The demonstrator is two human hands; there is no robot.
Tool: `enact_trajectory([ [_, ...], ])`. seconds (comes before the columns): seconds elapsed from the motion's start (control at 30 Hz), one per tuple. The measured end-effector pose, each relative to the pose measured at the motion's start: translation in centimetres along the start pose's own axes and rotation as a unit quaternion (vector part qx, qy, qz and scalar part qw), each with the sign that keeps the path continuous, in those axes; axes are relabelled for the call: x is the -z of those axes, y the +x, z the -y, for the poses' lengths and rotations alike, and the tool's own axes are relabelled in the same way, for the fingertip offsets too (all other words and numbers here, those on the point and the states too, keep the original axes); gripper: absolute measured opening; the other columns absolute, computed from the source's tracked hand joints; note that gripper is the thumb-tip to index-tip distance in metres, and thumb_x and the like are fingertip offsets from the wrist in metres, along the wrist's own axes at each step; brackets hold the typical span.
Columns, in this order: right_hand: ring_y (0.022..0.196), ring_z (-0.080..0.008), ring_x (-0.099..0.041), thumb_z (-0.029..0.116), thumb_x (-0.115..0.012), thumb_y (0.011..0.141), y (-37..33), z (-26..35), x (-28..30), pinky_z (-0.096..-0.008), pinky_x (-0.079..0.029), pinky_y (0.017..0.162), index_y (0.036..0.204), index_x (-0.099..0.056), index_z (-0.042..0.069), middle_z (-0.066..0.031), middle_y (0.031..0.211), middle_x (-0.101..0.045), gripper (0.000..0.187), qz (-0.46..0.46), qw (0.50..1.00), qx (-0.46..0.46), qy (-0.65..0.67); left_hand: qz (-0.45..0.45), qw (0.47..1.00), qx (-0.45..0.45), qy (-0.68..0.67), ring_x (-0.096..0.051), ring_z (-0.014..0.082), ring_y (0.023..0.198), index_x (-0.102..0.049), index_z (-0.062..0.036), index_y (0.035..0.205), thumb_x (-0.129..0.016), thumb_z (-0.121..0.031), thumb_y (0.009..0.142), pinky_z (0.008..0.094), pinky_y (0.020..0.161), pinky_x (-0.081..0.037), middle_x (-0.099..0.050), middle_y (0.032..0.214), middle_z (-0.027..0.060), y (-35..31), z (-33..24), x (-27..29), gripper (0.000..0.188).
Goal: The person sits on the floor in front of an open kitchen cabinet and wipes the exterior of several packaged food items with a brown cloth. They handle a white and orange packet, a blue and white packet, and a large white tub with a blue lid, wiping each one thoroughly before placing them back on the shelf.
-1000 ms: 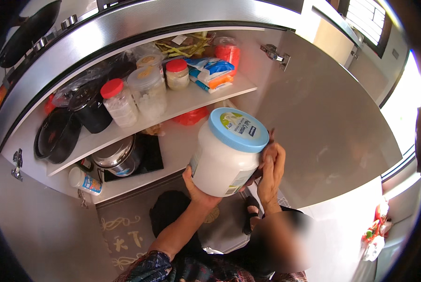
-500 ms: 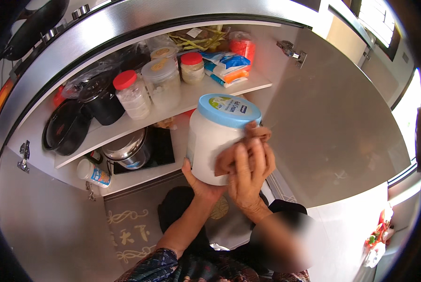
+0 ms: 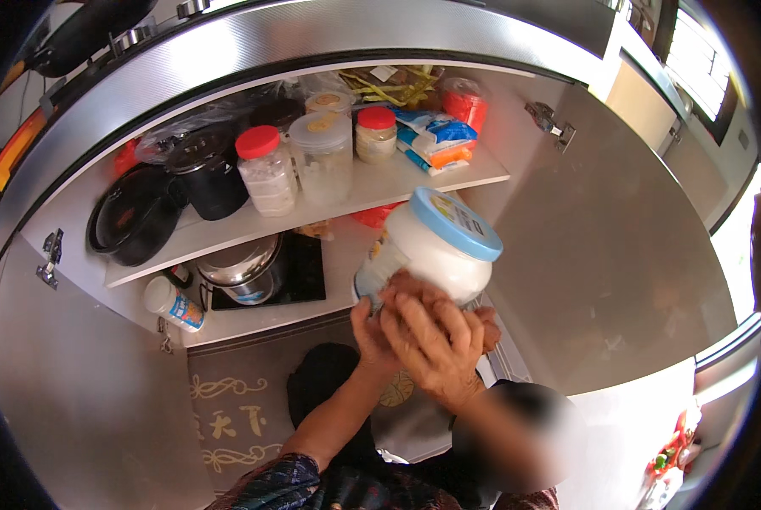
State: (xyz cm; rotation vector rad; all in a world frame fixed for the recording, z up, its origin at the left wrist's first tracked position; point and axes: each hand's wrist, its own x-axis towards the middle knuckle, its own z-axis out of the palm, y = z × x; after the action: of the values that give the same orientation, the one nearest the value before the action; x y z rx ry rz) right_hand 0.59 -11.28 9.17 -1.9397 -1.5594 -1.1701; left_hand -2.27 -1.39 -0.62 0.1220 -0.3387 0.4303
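Note:
A large white plastic jar with a light-blue lid is held tilted in front of the open cabinet, its lid leaning up and to the right. My left hand grips the jar low down, its fingers partly hidden behind my other hand. Bunched in my right hand is a brown cloth, pressed against the jar's lower side. A loose end of the cloth sticks out by the right fingers.
The upper shelf bears red-lidded jars, a clear tub, black pots and packets. Below stand a steel pot and a white bottle. Open doors flank both sides, the right door close by. A patterned mat lies underfoot.
The jar has tipped over to the right and turned. My right hand and the cloth have moved from its right side down to its lower side, near my left hand.

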Motion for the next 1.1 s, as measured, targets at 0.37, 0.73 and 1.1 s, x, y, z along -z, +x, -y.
enact_trajectory([
  [0.37,0.092,-0.0231,-0.045,0.021,-0.061,0.072,12.0,-0.1,-1.7,-0.0394,-0.037,0.074,0.09,-0.069,0.008,-0.0074,0.088,-0.059,0.024,0.354,0.898,0.05,-0.257,-0.196,0.974,-0.047,0.106,-0.049,0.0229,0.12,-0.041,-0.0066,0.131,-0.05,-0.04,0.082,0.0393,0.103,-0.038,-0.051,0.128,0.0061,1.2,2.4,-1.5,0.061],
  [0.73,0.109,-0.0252,-0.047,0.017,-0.059,0.07,5.5,2.4,-0.8,-0.0435,-0.036,0.081,0.101,-0.064,0.005,-0.0142,0.116,-0.055,0.034,0.139,0.989,0.041,-0.039,-0.141,0.985,-0.006,0.095,-0.049,0.0272,0.118,-0.036,-0.0087,0.135,-0.041,-0.059,0.082,0.0419,0.1,-0.04,-0.048,0.129,0.0111,1.2,1.4,-0.4,0.073],
  [1.1,0.107,-0.0285,-0.045,0.007,-0.07,0.067,-1.8,-0.9,-1.8,-0.0388,-0.036,0.085,0.1,-0.064,0.009,-0.0143,0.112,-0.049,0.033,-0.087,0.988,-0.067,0.112,-0.07,0.996,0.014,0.05,-0.048,0.03,0.119,-0.031,-0.0096,0.14,-0.04,-0.071,0.079,0.045,0.099,-0.041,-0.045,0.131,0.0142,1.1,-0.8,-2.4,0.087],
])
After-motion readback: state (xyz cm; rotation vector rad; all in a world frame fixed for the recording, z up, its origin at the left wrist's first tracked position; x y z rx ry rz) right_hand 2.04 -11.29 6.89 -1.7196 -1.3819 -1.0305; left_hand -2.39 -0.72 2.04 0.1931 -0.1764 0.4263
